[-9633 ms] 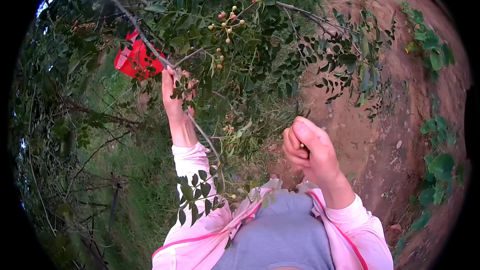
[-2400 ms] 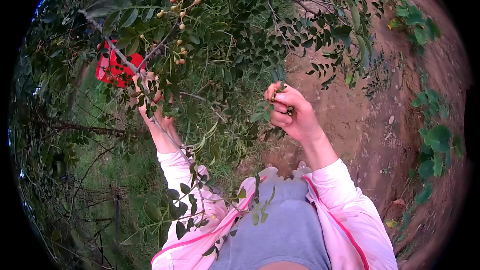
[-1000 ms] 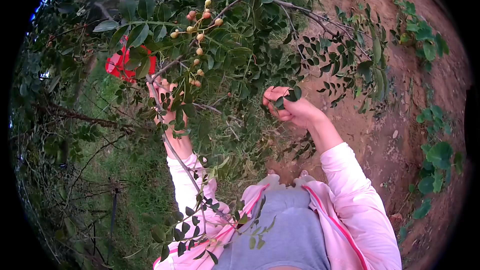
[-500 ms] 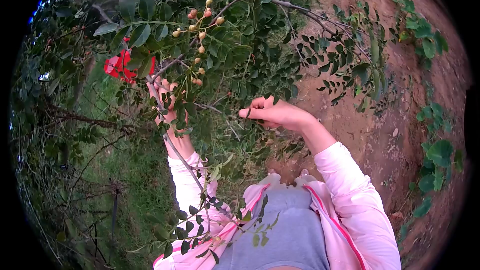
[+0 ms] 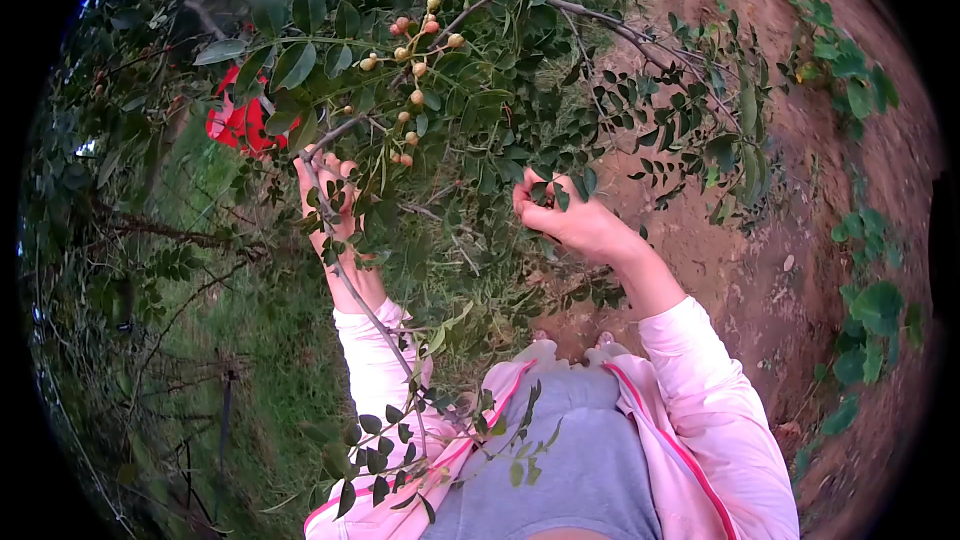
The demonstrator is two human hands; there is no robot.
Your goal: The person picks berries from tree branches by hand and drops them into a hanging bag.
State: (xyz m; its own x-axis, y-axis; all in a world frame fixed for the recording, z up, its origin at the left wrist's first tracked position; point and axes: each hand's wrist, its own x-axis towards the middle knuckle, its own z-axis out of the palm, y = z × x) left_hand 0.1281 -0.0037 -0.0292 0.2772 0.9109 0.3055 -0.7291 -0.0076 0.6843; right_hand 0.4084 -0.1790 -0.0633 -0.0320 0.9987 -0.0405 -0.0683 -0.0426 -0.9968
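Note:
My left hand [image 5: 334, 202] is raised among the leaves, its fingers closed around a thin grey branch [image 5: 352, 285] that runs down toward my sleeve. Just above and right of it hangs a cluster of yellow and reddish berries [image 5: 418, 69]. A red container [image 5: 247, 122] shows behind the foliage, up and left of my left hand. My right hand [image 5: 568, 216] is at the lower edge of the leaves, fingers curled together; small dark leaves cover part of them, and what they grip is hidden.
Leafy branches [image 5: 640, 35] spread across the top and toward the right. Bare reddish soil [image 5: 730, 280] lies at the right, with a green creeper [image 5: 876, 308] along it. Grass [image 5: 265, 360] and dry twigs are at the lower left.
My right hand moved left to a spot below the leaves, then back right and slightly up into them. My left hand stays on the branch. The view has shifted a little.

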